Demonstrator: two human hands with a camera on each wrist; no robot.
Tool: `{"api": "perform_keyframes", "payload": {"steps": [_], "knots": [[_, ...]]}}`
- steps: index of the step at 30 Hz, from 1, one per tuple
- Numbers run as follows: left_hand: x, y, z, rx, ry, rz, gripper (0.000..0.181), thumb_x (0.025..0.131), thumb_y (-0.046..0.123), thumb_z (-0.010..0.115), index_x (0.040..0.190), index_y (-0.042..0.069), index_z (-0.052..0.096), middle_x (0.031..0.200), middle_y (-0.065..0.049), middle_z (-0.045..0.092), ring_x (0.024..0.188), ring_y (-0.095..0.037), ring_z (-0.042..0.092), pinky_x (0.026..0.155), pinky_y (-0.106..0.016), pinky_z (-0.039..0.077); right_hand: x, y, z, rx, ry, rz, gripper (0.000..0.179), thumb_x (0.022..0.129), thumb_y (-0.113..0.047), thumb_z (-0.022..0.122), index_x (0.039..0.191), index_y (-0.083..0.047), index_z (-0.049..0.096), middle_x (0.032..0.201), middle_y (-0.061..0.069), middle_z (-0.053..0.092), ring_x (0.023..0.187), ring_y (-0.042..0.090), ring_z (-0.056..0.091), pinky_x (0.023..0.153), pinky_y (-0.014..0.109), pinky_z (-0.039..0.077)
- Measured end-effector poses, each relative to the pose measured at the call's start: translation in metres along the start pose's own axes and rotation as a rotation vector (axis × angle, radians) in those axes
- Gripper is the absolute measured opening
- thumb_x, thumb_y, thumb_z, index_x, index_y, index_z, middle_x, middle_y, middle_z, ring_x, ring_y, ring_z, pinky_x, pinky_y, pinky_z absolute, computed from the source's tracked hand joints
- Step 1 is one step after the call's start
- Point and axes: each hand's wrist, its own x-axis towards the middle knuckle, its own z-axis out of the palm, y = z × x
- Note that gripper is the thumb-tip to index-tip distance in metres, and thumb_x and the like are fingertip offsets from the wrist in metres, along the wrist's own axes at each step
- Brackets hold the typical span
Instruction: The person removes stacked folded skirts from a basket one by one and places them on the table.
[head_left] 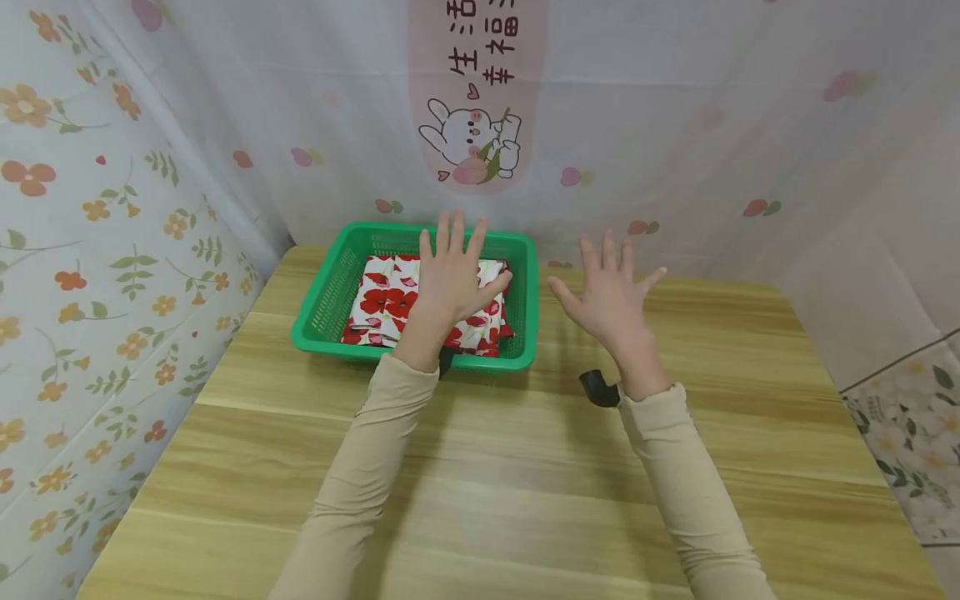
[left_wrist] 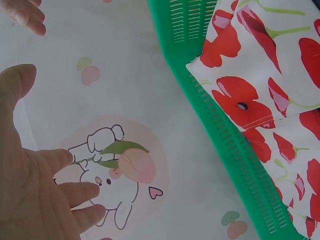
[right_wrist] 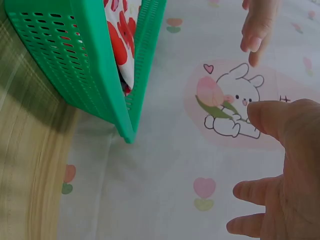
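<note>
A green plastic basket (head_left: 528, 308) with slotted walls stands at the back left of the table. Inside lie folded cloths (head_left: 386, 296), white with red poppies; a dark patch shows at the basket's front, partly behind the left wrist. Above the basket my left hand (head_left: 453, 275) hovers, fingers spread and straight, holding nothing. To the basket's right my right hand (head_left: 611, 296) is raised over the table, its fingers also spread and its grasp free of anything. Both wrist views show the hands apart from the basket wall (left_wrist: 220, 125) and the cloth (right_wrist: 125, 40).
The wood-grain table (head_left: 510, 500) reaches back to a white curtain (head_left: 337, 83) printed with a rabbit. A floral curtain (head_left: 97, 292) borders the left side. A black curved piece (head_left: 598, 389) shows beside the right wrist.
</note>
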Motion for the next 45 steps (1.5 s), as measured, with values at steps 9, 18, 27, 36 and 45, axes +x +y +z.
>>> {"api": "perform_keyframes", "payload": {"steps": [9,18,27,36,45], "knots": [[0.0,-0.001,0.001,0.005,-0.004,0.003,0.085,0.088,0.066,0.038,0.151,0.016,0.012,0.155,-0.017,0.009,0.142,-0.033,0.002,0.111,-0.055,0.008,0.001,-0.002,0.002,-0.015,-0.007,-0.004,0.079,0.091,-0.056,0.044,0.15,-0.01,0.017,0.153,0.024,0.006,0.138,0.048,0.0,0.09,0.078,-0.01],[-0.007,-0.017,0.005,-0.044,-0.032,-0.04,0.083,0.089,0.062,0.04,0.151,0.015,0.01,0.155,-0.018,0.009,0.142,-0.035,0.003,0.111,-0.055,0.006,0.004,-0.012,0.008,-0.011,0.006,-0.037,0.078,0.09,-0.057,0.044,0.148,-0.011,0.021,0.153,0.024,0.011,0.138,0.047,0.006,0.093,0.077,-0.008],[-0.018,-0.041,0.007,-0.087,-0.023,-0.1,0.08,0.09,0.057,0.044,0.149,0.009,0.019,0.151,-0.02,0.02,0.14,-0.037,0.012,0.11,-0.056,0.009,0.007,-0.03,0.018,0.005,0.004,-0.08,0.078,0.088,-0.056,0.05,0.144,-0.007,0.029,0.146,0.019,0.031,0.132,0.041,0.027,0.098,0.072,0.017],[-0.033,-0.072,0.008,-0.109,-0.041,-0.172,0.068,0.091,0.038,0.051,0.142,-0.002,0.03,0.145,-0.025,0.029,0.136,-0.041,0.019,0.108,-0.058,0.014,0.011,-0.044,0.028,0.159,-0.028,-0.139,0.07,0.09,-0.046,0.053,0.14,0.0,0.036,0.139,0.022,0.041,0.125,0.04,0.039,0.094,0.06,0.038],[-0.045,-0.102,0.018,-0.176,-0.117,-0.31,0.056,0.089,0.034,0.053,0.122,-0.01,0.044,0.125,-0.028,0.046,0.119,-0.044,0.037,0.099,-0.059,0.027,0.02,-0.054,0.044,0.378,-0.073,-0.129,0.058,0.093,-0.031,0.055,0.135,0.006,0.04,0.134,0.023,0.047,0.123,0.036,0.044,0.099,0.049,0.039]]}}
